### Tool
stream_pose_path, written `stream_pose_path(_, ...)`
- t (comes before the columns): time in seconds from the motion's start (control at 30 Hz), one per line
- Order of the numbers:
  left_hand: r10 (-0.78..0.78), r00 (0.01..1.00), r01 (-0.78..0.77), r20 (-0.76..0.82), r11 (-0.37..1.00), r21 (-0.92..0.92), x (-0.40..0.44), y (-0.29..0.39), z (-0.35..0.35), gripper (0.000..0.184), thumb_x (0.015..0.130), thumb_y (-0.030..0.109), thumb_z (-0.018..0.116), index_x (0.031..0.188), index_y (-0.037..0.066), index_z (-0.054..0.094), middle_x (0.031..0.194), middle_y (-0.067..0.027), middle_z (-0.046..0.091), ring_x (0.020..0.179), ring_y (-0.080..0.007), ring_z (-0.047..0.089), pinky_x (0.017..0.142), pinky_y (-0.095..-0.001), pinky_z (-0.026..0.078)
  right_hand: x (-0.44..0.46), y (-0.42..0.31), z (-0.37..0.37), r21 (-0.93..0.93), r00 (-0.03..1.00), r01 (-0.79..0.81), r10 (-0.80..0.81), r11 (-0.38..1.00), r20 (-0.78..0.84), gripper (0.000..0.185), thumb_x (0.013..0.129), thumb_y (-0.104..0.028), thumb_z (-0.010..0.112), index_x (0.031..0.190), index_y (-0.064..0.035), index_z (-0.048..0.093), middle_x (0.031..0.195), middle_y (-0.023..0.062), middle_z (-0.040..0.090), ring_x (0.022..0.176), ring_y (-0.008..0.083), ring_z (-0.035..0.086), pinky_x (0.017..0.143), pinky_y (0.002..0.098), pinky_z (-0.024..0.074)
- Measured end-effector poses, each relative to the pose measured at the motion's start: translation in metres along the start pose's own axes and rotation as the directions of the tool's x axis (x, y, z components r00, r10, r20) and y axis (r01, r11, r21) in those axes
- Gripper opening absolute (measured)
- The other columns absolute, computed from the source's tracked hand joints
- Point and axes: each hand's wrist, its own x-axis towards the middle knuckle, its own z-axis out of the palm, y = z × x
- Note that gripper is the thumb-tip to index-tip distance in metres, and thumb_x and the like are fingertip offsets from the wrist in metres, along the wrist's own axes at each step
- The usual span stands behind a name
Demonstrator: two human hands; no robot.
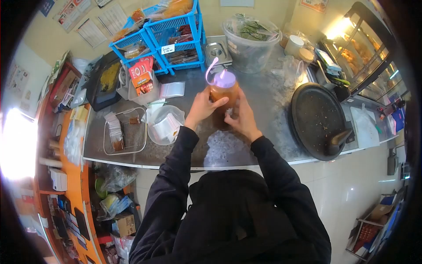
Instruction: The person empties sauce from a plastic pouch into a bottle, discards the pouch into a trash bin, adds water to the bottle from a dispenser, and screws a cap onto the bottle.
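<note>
A squeeze bottle [225, 93] of brown-orange sauce stands nearly upright over the metal counter, with a lilac lid and a strap-like cap sticking up at its left. My left hand [203, 106] is closed round its left side, thumb across the front. On the opposite side, my right hand [245, 118] grips the bottle lower down. A small pale bit shows by the right thumb; I cannot make out what it is. The fingers behind the bottle are hidden, and its base is partly hidden too. Below lies a whitish, glossy patch [226, 147] on the counter.
Left on the counter [274, 132] are a wire basket [143, 140] with packets and a round plastic tub [181, 115]. Blue stacked baskets [173, 42] stand behind. A large clear bucket [252, 50] holds greens. At right lies a round dark board [314, 105] with a knife-like handle.
</note>
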Motion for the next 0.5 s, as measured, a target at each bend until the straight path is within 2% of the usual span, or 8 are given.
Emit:
stream_pose_path(0.17,0.027,0.996,-0.019,-0.084,0.995,0.095,0.026,0.058,-0.031,0.062,0.08,0.049,0.077,0.116,0.0,0.063,0.093,-0.0202,0.073,0.085,-0.0374,0.072,0.074,-0.0418,0.055,0.037,-0.062,-0.03,-0.106,0.997,0.078,-0.078,0.991,0.01,0.099,0.072,-0.016,0.076,0.154,-0.0062,0.023,0.138,0.0243,0.051,0.118,0.0399,0.059,0.09,0.0436,0.0541)
stream_pose_path(0.3,0.113,0.978,-0.107,-0.177,0.993,0.041,0.041,0.12,-0.065,0.058,0.081,0.048,0.076,0.115,0.002,0.065,0.093,-0.0176,0.073,0.085,-0.031,0.073,0.075,-0.0385,0.055,0.063,-0.124,-0.06,-0.119,0.981,0.194,-0.191,0.974,0.034,0.096,0.072,-0.018,0.076,0.153,-0.0035,0.027,0.134,0.0234,0.055,0.116,0.0369,0.061,0.089,0.0415,0.0547)
stream_pose_path(0.37,0.063,0.986,-0.06,-0.156,0.998,0.02,0.043,0.151,-0.082,0.055,0.082,0.047,0.076,0.112,0.002,0.066,0.094,-0.0156,0.074,0.084,-0.0283,0.073,0.075,-0.0366,0.055,0.069,-0.157,-0.074,0.002,0.989,0.136,-0.136,0.991,0.057,0.094,0.071,-0.018,0.076,0.153,-0.0028,0.03,0.132,0.0231,0.058,0.113,0.0353,0.063,0.086,0.0393,0.0554)
stream_pose_path(0.4,0.089,0.98,-0.085,-0.179,0.996,0.031,0.043,0.166,-0.088,0.055,0.082,0.047,0.076,0.112,0.001,0.067,0.094,-0.0157,0.074,0.084,-0.028,0.073,0.075,-0.0364,0.055,0.072,-0.168,-0.078,0.061,0.991,0.107,-0.111,0.992,0.072,0.094,0.071,-0.017,0.076,0.152,-0.0024,0.032,0.131,0.023,0.059,0.112,0.0344,0.063,0.085,0.0382,0.0558)
stream_pose_path(0.5,0.174,0.95,-0.162,-0.259,0.984,0.069,0.041,0.2,-0.1,0.055,0.082,0.046,0.076,0.109,-0.001,0.068,0.094,-0.0159,0.074,0.084,-0.0275,0.073,0.076,-0.0363,0.055,0.082,-0.188,-0.083,0.011,0.962,0.273,-0.273,0.962,0.008,0.093,0.071,-0.017,0.076,0.152,-0.0009,0.032,0.129,0.0225,0.06,0.105,0.0328,0.066,0.08,0.0358,0.0566)
